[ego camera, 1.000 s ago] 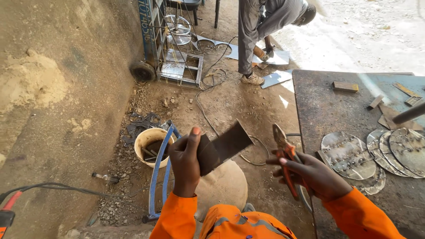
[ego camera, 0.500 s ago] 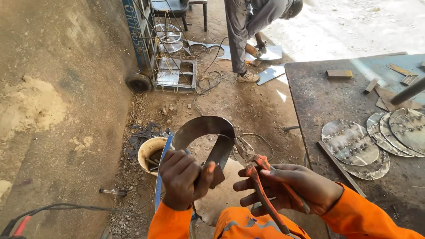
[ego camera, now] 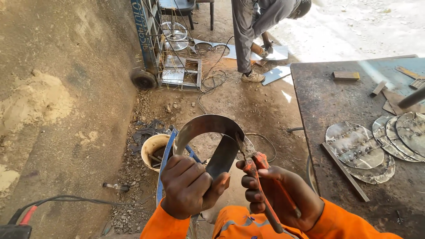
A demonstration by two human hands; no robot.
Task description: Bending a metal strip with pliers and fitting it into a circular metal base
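— What are your hands doing at this moment?

— My left hand [ego camera: 188,186] is closed around the two ends of a bent metal strip [ego camera: 208,128]. The strip makes an arch, curved side up, in front of my knees and above the dirt floor. My right hand [ego camera: 276,190] is wrapped around the orange handles of the pliers [ego camera: 256,177], and their nose bites the right edge of the strip near the top.

— So which step is it, you think?

— I judge it is the shaping of the strip into a ring. The curve is made, but the ends are only pinched together in my fingers.

— What does the next move need?

— A firm left grip, so the strip does not spring open, and a small, slow twist from the pliers. The edge looks thin and sharp, so my fingers must stay on the flat face.

— And around you?

— A steel table [ego camera: 327,102] with round metal discs [ego camera: 354,146] at my right, a bucket [ego camera: 152,148] below, and another person [ego camera: 256,26] bending farther away.
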